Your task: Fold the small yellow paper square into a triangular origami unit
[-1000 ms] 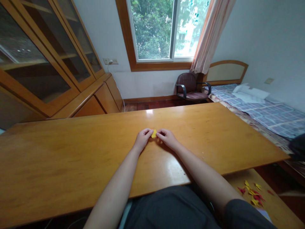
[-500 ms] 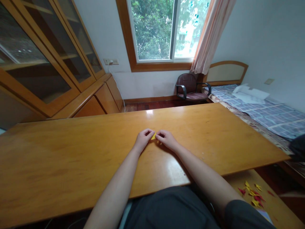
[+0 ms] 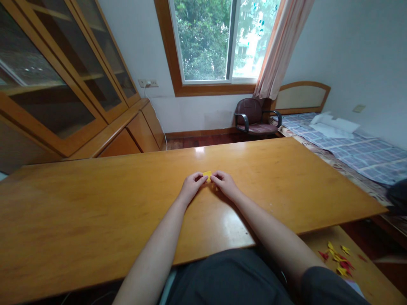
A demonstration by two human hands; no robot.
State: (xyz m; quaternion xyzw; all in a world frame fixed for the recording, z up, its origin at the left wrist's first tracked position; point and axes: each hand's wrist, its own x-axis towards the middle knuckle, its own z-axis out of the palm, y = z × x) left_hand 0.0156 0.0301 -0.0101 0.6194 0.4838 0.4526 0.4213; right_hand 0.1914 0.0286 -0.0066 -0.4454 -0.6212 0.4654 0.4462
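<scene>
Between my hands is a small piece of yellow paper (image 3: 207,174), held just above the wooden table (image 3: 104,203). The thumb and fingers of my left hand (image 3: 192,184) pinch its left side. My right hand (image 3: 224,182) pinches the right side in the same way. Fingertips cover both ends of the paper, so its folds are too small to make out.
On a lower surface at the right lie several red and yellow folded paper pieces (image 3: 337,259). Past the table's far edge stand a brown armchair (image 3: 251,116) and a bed (image 3: 346,144) with white sheets on it. A glass-door cabinet (image 3: 95,84) lines the left.
The yellow paper has turned and now shows a wider face between my fingers. My right hand has shifted slightly up and to the right.
</scene>
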